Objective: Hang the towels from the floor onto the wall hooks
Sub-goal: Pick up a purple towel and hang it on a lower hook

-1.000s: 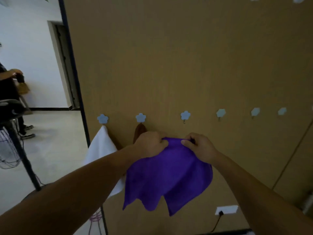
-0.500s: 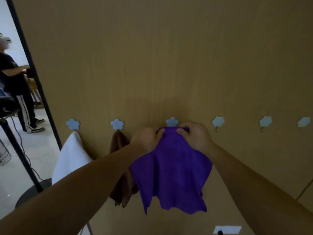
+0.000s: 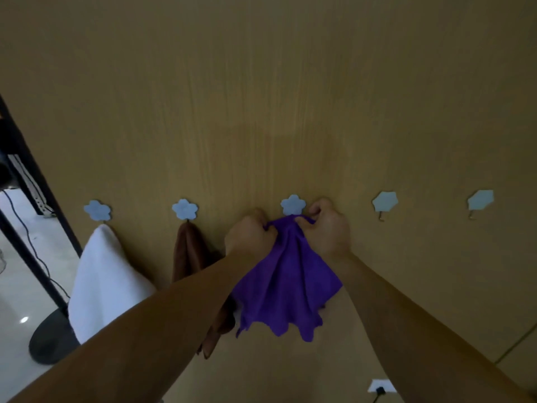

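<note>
Both hands, left hand (image 3: 250, 237) and right hand (image 3: 328, 228), pinch the purple towel (image 3: 286, 283) bunched at its top edge, just under the third hook (image 3: 293, 205). Gathering it narrow likely helps catch the hook

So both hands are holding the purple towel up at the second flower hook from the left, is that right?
Not quite: in the head view the left hand and right hand hold the purple towel at the third flower hook from the left; the second hook carries the brown towel.
</note>
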The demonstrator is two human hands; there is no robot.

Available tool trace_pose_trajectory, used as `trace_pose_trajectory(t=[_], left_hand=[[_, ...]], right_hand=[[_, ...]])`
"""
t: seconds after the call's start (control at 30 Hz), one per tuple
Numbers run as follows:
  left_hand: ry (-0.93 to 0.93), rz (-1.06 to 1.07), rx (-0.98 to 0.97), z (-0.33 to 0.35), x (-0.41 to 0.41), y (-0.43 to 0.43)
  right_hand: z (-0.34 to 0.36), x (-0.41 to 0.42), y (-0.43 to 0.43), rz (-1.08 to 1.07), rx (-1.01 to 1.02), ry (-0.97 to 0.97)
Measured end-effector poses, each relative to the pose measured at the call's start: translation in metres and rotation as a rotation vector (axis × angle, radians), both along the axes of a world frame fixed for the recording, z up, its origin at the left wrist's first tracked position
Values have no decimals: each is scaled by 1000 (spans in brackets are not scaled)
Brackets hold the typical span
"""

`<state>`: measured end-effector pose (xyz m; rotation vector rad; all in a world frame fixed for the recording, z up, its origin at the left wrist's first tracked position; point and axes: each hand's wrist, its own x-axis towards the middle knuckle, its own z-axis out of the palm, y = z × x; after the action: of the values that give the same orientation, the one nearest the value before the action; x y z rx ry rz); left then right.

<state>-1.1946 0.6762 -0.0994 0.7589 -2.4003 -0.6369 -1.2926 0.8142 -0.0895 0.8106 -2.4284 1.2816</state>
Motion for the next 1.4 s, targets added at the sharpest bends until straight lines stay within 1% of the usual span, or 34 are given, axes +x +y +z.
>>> trace_pose_trajectory(t=[0.07, 0.13, 0.17, 0.27, 0.33, 0.4, 0.43, 0.47, 0.53, 0.57, 0.6, 0.63, 0.7, 0.73, 0.8, 0.87, 0.93, 1.0, 1.07, 1.13, 1.2, 1.3, 1.4], left_hand=[[-25, 12, -23, 3, -1, 0], [-87, 12, -75, 5, -2, 2], [-128, -10, -65, 4, -3, 2], [-241, -122, 84, 3, -9, 5], [-286, -150, 169, 7, -13, 6], [-327, -125, 152, 13, -14, 9], [-330, -94, 81, 15, -12, 12], [-314, -49, -32, 14, -9, 15], [-202, 29, -341, 3, 0, 20], [-140, 29, -472, -4, 4, 22], [-74, -26, -525, -10, 7, 23], [-13, -120, -482, -15, 8, 23], [62, -277, -261, -17, 6, 25], [91, -309, -177, -19, 5, 26], [148, -337, -81, -21, 4, 28], [150, -380, 23, -25, 5, 30], [141, -402, 126, -25, 6, 31], [140, -397, 205, -20, 5, 30], [157, -396, 291, -15, 4, 27], [153, -416, 332, -11, 3, 23], [48, -432, 318, -14, 5, 20], [-129, -378, 190, -29, 3, 17], [-196, -340, 180, -41, 2, 18]], right_hand=[[-1, 1, -1, -24, -14, -56], [-2, 1, -2, -44, -13, -99], [-3, 1, -2, -47, -14, -114], [-6, 2, -3, -35, -2, -140], [-6, 2, -1, -20, 25, -165], [-2, 3, 2, -2, 95, -140], [0, 5, 3, -5, 147, -108], [1, 6, 5, -33, 207, -63], [-1, 10, 9, -142, 321, 92], [-4, 13, 10, -170, 351, 181], [-8, 16, 10, -153, 355, 258], [-12, 19, 11, -90, 330, 316], [-21, 23, 12, 84, 210, 356], [-25, 24, 12, 144, 159, 318], [-30, 26, 14, 218, 124, 170], [-35, 26, 16, 291, 97, 23], [-36, 26, 16, 341, 84, -56], [-34, 24, 15, 322, 86, -86], [-32, 21, 16, 284, 22, -132], [-32, 18, 19, 259, -35, -194], [-35, 17, 18, 238, 13, -241], [-37, 19, 10, 191, 121, -221], [-39, 25, 4, 125, 211, -158]])
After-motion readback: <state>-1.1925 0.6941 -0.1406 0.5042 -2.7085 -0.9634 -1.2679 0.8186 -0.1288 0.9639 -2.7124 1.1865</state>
